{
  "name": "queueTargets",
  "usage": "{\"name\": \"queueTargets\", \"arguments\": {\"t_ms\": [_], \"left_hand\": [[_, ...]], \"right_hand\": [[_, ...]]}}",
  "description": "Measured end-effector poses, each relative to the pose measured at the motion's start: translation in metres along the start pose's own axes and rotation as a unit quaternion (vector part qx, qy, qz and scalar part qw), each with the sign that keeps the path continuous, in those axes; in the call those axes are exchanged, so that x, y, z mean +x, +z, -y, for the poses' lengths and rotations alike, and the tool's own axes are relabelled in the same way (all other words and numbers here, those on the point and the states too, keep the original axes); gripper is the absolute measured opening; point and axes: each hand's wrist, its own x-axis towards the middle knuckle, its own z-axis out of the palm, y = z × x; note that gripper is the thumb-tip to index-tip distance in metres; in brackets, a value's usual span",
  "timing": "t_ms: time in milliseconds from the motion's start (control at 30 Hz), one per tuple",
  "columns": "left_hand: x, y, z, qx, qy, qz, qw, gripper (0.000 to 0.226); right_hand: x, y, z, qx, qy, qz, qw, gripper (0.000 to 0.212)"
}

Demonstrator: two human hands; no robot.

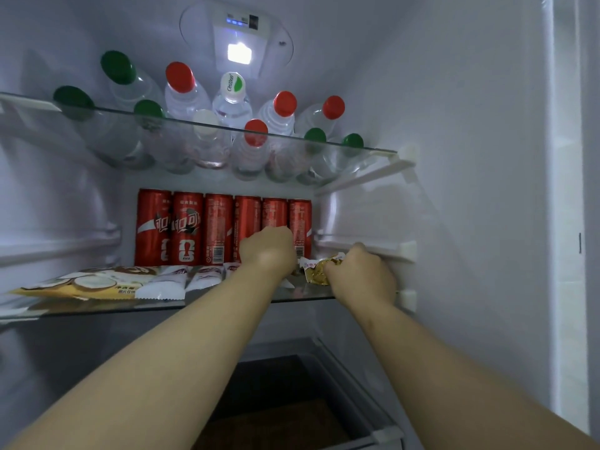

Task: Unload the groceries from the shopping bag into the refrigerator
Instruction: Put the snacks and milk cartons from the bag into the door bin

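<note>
Both my arms reach into the open refrigerator, onto the middle glass shelf [97,308]. My right hand [360,274] is closed around a small yellow-and-white snack packet [316,269] at the shelf's right end. My left hand [268,250] is curled, knuckles toward me, just left of that packet and in front of the red cans [201,227]; whatever its fingers touch is hidden. The shopping bag is out of view.
A flat coconut snack pack [84,284] and white sachets [181,279] lie on the left of the middle shelf. Several capped water bottles [232,102] fill the upper glass shelf. Below is a dark drawer [282,401]. The fridge's right wall [454,157] is close.
</note>
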Motion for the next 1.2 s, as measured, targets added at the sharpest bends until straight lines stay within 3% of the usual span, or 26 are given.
{"name": "queueTargets", "arguments": {"t_ms": [100,300,600,767,900,967,1067,1200], "left_hand": [[-0.004,0.001,0.002,-0.024,0.011,0.030,0.999,0.032],[-0.009,0.002,-0.001,0.002,0.014,0.139,0.990,0.036],[-0.010,0.004,-0.001,-0.012,0.017,0.132,0.991,0.037],[-0.020,0.001,-0.005,-0.033,0.025,0.032,0.999,0.033],[-0.032,-0.003,-0.004,-0.004,0.087,-0.153,0.984,0.024],[-0.042,-0.007,0.001,-0.004,0.107,-0.210,0.972,0.022],[-0.064,-0.011,0.010,-0.014,0.139,-0.257,0.956,0.023],[-0.110,-0.012,0.026,-0.037,0.174,-0.292,0.940,0.020]], "right_hand": [[-0.001,0.003,-0.002,-0.003,-0.020,0.002,1.000,0.029],[-0.002,0.000,-0.004,0.007,-0.041,0.031,0.999,0.018],[0.002,0.003,-0.005,-0.016,-0.047,0.038,0.998,0.029],[-0.001,0.003,-0.004,-0.019,-0.039,0.015,0.999,0.037],[-0.009,-0.002,-0.003,0.028,-0.035,-0.012,0.999,0.037],[-0.015,-0.006,-0.001,0.077,-0.027,-0.027,0.996,0.037],[-0.033,-0.016,0.001,0.127,-0.037,-0.061,0.989,0.036],[-0.071,-0.026,-0.007,0.105,-0.093,-0.075,0.987,0.034]]}}
